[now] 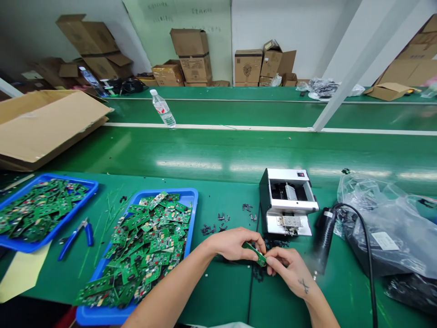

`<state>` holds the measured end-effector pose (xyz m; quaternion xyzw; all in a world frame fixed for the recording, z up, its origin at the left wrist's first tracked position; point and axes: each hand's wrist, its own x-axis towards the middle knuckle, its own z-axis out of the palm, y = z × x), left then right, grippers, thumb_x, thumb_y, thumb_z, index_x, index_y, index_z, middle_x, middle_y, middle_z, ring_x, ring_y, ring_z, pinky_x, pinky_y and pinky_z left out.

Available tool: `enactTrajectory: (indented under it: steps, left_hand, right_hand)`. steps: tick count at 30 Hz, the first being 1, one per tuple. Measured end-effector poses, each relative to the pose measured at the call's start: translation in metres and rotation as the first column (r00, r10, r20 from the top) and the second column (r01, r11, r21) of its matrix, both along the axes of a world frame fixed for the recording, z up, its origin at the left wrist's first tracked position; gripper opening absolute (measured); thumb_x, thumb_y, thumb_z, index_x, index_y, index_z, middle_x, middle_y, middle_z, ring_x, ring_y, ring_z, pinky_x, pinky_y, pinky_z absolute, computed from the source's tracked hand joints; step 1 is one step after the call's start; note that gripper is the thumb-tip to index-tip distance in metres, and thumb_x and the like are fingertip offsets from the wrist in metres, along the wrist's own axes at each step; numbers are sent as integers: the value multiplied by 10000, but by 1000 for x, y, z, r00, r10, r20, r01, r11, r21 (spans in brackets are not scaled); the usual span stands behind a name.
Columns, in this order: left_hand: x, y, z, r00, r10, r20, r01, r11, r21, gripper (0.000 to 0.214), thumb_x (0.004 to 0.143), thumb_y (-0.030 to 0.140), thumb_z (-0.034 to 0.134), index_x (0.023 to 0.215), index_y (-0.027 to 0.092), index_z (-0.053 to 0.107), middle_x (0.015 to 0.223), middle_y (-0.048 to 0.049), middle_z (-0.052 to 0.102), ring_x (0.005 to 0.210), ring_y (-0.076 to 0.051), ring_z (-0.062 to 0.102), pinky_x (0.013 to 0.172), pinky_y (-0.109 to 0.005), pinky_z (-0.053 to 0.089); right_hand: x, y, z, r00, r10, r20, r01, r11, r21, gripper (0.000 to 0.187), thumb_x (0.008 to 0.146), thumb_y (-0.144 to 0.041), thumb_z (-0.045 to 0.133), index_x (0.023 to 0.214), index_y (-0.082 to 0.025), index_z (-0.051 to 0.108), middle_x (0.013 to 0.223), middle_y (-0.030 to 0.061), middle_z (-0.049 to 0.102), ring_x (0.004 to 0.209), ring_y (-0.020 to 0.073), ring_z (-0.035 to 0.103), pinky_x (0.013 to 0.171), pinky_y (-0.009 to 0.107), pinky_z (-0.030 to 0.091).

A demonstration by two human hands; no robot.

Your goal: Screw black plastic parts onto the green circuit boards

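Note:
My left hand point(235, 243) and my right hand point(290, 271) meet over the green bench, both pinching a small green circuit board point(255, 253) between fingertips. The board is tilted, its left end in my left fingers and its right end in my right fingers. Just behind my hands stands a small white and black bench machine point(287, 200) with an open slot. Small black parts point(213, 228) lie scattered on the bench near it.
A blue tray point(187, 197) heaped with green boards sits to my left, a second blue tray point(89, 187) farther left, blue pliers point(77, 234) between them. A black cabled tool point(324, 237) and plastic bags point(392, 223) lie right. A water bottle point(163, 108) stands on the conveyor beyond.

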<state>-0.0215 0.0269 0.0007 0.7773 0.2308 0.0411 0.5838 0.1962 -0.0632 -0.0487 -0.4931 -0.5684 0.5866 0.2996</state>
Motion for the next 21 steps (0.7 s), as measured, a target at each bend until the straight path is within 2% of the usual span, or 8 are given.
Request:
enactTrajectory:
  steps: [5, 11, 15, 19, 21]
  left_hand:
    - [1, 0, 1, 999, 35, -12, -36, 999, -25, 245, 808, 241, 652, 1052, 211, 656, 1047, -23, 697, 955, -157, 625, 831, -228, 436]
    - [3, -2, 3, 995, 83, -53, -85, 996, -39, 227, 814, 259, 636, 1034, 216, 673, 999, -22, 705, 891, -166, 628, 764, -226, 433]
    - [6, -5, 2, 985, 169, -44, -173, 981, -93, 229, 805, 243, 614, 1021, 199, 677, 985, -31, 705, 877, -160, 616, 756, -225, 433]
    - [9, -5, 0, 943, 326, -61, -331, 911, -247, 249, 808, 298, 606, 1009, 163, 662, 925, -48, 682, 706, -121, 569, 659, -229, 435]
    - [11, -2, 1, 903, 419, -95, -427, 851, -305, 259, 793, 329, 625, 980, 152, 654, 900, -46, 659, 621, -94, 519, 594, -223, 411]
  right_hand:
    - [1, -1, -5, 999, -13, -30, 13, 1000, 0, 331, 885, -443, 549, 807, -154, 690, 608, 32, 630, 581, 134, 567, 580, 243, 463]
    - [-1, 1, -1, 999, -41, -8, 41, 998, 38, 342, 888, -446, 537, 788, -155, 688, 609, 33, 629, 575, 139, 571, 572, 248, 464]
    - [-4, 0, 3, 995, -85, 45, 82, 994, 77, 346, 890, -451, 524, 809, -167, 704, 624, 35, 644, 577, 153, 593, 564, 254, 491]
    - [12, -5, 15, 957, -255, 140, 233, 960, 158, 314, 863, -446, 566, 994, -196, 704, 811, 57, 716, 673, 179, 652, 647, 266, 532]
    - [33, -5, 24, 858, -464, 220, 416, 879, 233, 351, 853, -474, 568, 1043, -203, 685, 872, 70, 727, 722, 197, 672, 718, 288, 536]
